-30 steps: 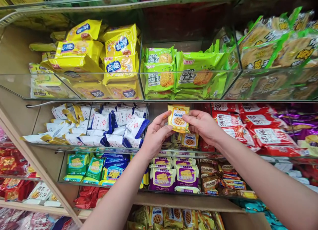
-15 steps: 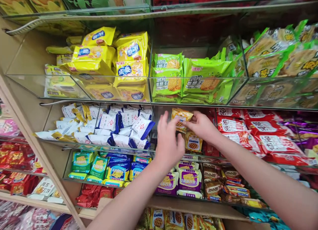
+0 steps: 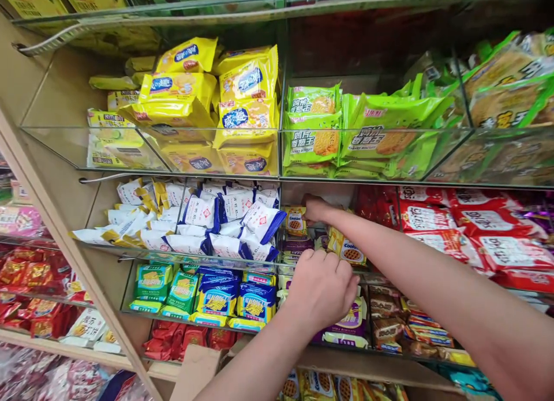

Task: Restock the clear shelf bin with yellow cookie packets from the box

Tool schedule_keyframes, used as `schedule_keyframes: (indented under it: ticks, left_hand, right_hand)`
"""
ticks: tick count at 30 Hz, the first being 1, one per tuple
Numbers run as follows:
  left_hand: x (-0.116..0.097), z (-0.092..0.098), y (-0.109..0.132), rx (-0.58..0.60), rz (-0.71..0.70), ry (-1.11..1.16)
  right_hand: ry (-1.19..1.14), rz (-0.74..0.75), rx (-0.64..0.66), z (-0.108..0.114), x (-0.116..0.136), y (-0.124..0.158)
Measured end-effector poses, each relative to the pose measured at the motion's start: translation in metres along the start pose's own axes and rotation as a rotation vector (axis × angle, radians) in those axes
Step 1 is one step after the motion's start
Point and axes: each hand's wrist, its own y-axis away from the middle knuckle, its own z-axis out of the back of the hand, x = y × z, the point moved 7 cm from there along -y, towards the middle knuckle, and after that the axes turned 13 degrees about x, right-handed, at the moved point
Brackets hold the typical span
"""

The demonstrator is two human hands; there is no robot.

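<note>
My right hand [image 3: 318, 209] reaches into the middle shelf compartment, its fingers closed at the right edge of a small yellow cookie packet [image 3: 296, 222]. That packet stands at the compartment's left side, beside the white and blue packets [image 3: 231, 216]. Another yellow cookie packet [image 3: 351, 250] leans below my right forearm. My left hand [image 3: 322, 285] is curled, knuckles up, in front of the lower shelf and the purple soda biscuit packs [image 3: 348, 320]. Its fingertips face away from me, so whatever they hold is hidden.
Glass fronts and dividers [image 3: 281, 153] edge the shelves. Yellow packs [image 3: 177, 101] and green biscuit packs [image 3: 314, 132] sit above, red packs [image 3: 433, 219] to the right. An opened cardboard box [image 3: 197, 369] with more cookie packets [image 3: 318, 383] is below.
My right hand has moved left and deeper into the compartment with the cookie packet. My left hand has dropped away from it and curled its fingers. The view has shifted slightly.
</note>
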Motion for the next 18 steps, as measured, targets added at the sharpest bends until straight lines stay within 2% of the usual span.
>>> schedule_keyframes:
  ticks: [6,10,15,18]
  left_hand:
    - [0.0,-0.003,-0.001,-0.078,-0.048,-0.009]
    - [0.0,-0.003,-0.002,-0.123,-0.073,-0.027]
    - [0.0,-0.003,-0.002,-0.161,-0.081,-0.038]
    - [0.0,-0.003,-0.001,-0.178,-0.073,-0.049]
  right_hand:
    - [0.251,0.016,-0.014,-0.002,-0.005,-0.015]
    - [0.333,0.053,0.068,0.005,-0.003,-0.024]
    - [0.352,0.15,0.178,0.017,0.001,-0.017]
    - [0.28,0.215,0.238,0.008,0.006,-0.007]
